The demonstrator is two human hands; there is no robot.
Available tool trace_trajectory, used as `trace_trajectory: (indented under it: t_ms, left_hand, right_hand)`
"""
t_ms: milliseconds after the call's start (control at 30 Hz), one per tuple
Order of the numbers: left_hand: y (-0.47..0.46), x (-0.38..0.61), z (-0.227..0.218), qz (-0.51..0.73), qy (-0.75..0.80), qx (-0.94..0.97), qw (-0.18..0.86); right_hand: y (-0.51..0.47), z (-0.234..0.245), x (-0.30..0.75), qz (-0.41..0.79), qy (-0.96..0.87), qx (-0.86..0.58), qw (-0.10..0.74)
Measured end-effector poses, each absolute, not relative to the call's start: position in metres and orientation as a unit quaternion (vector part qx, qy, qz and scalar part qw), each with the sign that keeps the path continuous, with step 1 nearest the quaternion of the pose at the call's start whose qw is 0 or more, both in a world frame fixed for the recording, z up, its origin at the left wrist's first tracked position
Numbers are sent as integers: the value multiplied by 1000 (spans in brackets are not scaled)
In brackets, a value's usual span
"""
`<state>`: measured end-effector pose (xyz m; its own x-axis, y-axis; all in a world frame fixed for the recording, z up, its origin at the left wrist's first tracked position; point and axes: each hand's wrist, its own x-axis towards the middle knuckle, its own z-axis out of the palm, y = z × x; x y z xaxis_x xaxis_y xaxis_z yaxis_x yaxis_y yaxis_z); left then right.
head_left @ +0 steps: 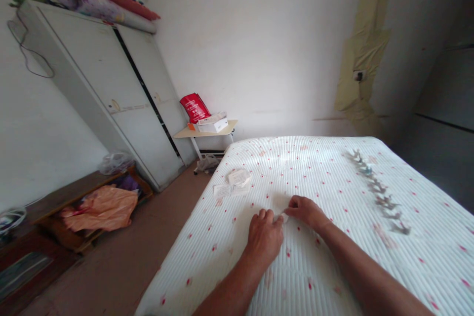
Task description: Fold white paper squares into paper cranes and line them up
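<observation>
Both hands meet over the mattress (255, 256), on a small piece of white paper (285, 217). My left hand (264, 234) has its fingers curled and pressed on the paper's left side. On the right side, thumb and forefinger of my right hand (305, 211) pinch the paper's edge. The fingers hide much of the paper, so its folds cannot be made out. Beyond my left hand lie several loose printed paper pieces (239, 178). A row of small folded paper figures, which look like cranes (378, 187), runs along the right part of the mattress.
Past the mattress's far left corner stands a small table (225, 129) with a red bag (194, 107) and a white box (213, 123). A grey cabinet (99, 74) and a low wooden shelf (40, 202) line the left wall. A wall socket (359, 75) is at the far right.
</observation>
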<state>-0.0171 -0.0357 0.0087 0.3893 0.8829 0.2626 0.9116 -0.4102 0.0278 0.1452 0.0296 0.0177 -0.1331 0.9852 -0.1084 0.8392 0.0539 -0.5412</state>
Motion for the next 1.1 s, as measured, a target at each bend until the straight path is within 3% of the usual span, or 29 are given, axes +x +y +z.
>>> trace_trajectory:
  t_ms: [133,567,933,1100]
  left_hand:
    - [-35,-17,7,-117,-540,-831,61]
    - [-47,-38,14,-123,-554,-822,46]
    - [-18,-31,11,-310,-632,-708,-59]
    - [-11,-4,9,-235,-666,-706,-44]
  right_hand:
    - [21,18,135,167,-703,-678,135]
    - [21,20,136,189,-696,-682,124]
    - [20,20,136,184,-699,-680,125]
    - [20,20,136,188,-699,-678,130]
